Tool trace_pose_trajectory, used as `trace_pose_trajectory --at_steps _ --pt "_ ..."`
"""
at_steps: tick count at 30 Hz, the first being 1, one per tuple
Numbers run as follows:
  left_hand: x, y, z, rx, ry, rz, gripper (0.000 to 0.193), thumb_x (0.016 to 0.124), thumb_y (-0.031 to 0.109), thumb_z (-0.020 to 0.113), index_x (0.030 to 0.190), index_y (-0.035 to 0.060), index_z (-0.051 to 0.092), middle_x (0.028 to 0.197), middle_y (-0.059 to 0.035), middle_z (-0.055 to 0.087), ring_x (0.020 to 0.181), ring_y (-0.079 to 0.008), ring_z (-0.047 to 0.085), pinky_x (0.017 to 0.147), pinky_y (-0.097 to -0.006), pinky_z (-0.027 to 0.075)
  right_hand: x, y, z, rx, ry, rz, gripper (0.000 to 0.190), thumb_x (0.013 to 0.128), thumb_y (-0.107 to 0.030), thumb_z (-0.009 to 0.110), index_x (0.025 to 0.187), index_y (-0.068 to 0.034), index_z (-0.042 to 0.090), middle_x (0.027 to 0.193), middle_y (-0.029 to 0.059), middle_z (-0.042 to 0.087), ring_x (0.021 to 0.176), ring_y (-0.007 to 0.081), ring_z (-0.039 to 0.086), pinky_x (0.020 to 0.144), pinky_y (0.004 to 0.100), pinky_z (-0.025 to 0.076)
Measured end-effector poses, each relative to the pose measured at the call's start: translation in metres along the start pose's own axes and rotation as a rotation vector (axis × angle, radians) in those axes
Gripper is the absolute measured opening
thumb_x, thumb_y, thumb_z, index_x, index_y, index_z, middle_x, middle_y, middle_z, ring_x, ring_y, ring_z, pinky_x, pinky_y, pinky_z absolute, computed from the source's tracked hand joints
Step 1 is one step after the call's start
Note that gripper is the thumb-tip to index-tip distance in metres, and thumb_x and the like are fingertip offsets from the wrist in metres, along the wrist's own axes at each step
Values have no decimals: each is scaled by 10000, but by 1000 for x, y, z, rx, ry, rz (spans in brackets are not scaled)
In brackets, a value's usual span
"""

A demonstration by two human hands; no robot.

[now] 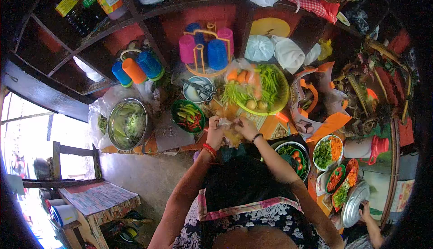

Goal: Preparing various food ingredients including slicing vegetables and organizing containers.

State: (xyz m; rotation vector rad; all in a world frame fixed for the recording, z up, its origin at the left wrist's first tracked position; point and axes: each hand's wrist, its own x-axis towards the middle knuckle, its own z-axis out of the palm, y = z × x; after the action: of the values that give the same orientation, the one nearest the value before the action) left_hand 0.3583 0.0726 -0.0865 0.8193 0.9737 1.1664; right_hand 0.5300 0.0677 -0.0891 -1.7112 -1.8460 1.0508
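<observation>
Both my hands meet at the table edge in front of me. My left hand (215, 132) pinches one side of the gathered top of a clear plastic bag (233, 136), and my right hand (247, 128) grips the other side. Something yellowish shows through the bag; what it is I cannot tell. Left of my hands is a green bowl of green and red chili peppers (188, 116). Beyond them, a yellow-green basket (286, 91) holds green beans, bagged carrots and round pale vegetables. Black-handled scissors (204, 91) rest on a small white bowl (192, 93).
A steel bowl of cut greens (127, 123) stands at the left. At the right are an orange-and-white bag (324, 127), a pot with tomatoes (299, 159) and plates of chopped vegetables (328, 152). Another person's hand (365, 210) touches a metal lid (354, 203). Shelves hold cups (218, 54).
</observation>
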Motion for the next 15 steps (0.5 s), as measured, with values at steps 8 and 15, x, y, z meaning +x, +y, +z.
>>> trace_pose_trajectory --at_steps 8,15 --pt "27 -30 -39 -11 -80 -83 224 791 -113 469 928 63 489 906 -44 536 805 -177 567 698 -303 507 2 -3 1 924 153 229 268 914 -280 471 1048 -49 488 669 23 506 537 128 528 538 281 484" --pt "16 -4 -17 515 -234 481 184 845 -23 442 990 68 508 921 -51 541 799 -184 563 685 -312 503 -8 -22 -12 1208 166 593 297 910 -364 465 1039 -99 503 629 3 489 485 98 483 442 242 449"
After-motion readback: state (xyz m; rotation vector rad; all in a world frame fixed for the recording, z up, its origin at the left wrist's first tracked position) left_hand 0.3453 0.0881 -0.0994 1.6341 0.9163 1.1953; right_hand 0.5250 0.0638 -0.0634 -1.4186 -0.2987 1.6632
